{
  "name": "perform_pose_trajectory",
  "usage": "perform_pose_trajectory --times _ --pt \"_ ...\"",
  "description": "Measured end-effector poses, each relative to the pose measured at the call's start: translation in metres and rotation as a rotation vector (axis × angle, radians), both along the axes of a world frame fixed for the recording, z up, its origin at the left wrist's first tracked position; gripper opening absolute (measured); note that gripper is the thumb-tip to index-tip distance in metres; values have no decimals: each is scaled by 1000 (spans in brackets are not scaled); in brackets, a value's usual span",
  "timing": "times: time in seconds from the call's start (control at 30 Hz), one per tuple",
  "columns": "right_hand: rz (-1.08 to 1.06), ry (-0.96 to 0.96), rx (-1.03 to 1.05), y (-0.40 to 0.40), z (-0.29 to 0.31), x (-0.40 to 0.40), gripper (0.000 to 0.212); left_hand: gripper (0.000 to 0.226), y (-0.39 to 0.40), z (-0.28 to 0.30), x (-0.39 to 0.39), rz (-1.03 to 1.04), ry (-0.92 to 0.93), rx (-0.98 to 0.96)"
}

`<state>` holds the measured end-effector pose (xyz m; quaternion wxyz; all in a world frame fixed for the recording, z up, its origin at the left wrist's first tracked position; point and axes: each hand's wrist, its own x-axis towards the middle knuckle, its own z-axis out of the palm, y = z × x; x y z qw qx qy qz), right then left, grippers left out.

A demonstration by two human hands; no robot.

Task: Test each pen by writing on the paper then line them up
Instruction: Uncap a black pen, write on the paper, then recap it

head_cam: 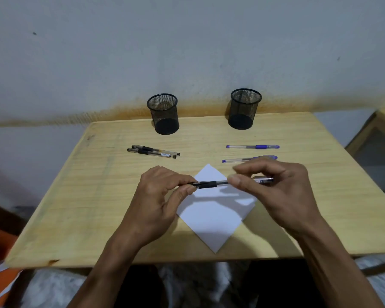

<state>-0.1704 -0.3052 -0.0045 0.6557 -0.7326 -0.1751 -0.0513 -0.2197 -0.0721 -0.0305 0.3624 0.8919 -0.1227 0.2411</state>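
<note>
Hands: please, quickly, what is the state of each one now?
Left hand: closed, pinching the capped end of the black pen.
Right hand: closed, pinching the clear barrel of the same pen, above the paper.

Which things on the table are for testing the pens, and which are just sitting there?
For the job: held pen, paper, two black pens, two blue pens.
Just there: two mesh cups, both empty.

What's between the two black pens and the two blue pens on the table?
Only bare table between the black pens and the blue pens, per the head view.
</note>
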Motion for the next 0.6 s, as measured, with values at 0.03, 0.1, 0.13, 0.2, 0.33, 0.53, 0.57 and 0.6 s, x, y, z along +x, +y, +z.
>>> perform_pose_trajectory --times 0.03,0.1,0.13,0.2,0.33,0.53,0.57,0.6 --pt "0 -101 -137 -1 1 2 16 23 3 1 1 1 6 26" --pt "-18 -290 -391 4 -2 7 21 24 9 3 4 -6 16 61" --pt "-25 -360 -491 9 -3 8 21 24 11 5 6 -8 14 71" --pt "-52 -484 -692 20 -2 7 19 24 16 10 10 -8 1 81" --pt "-24 -373 -835 45 -1 7 16 29 25 11 17 70 40 -77" --pt "-248 35 -530 91 -2 47 21 50 60 -24 33 511 278 120" --pt "-289 72 -537 101 -2 57 24 51 65 -30 36 548 329 187" --pt "-320 90 -568 112 -2 68 27 56 70 -36 39 568 386 253"
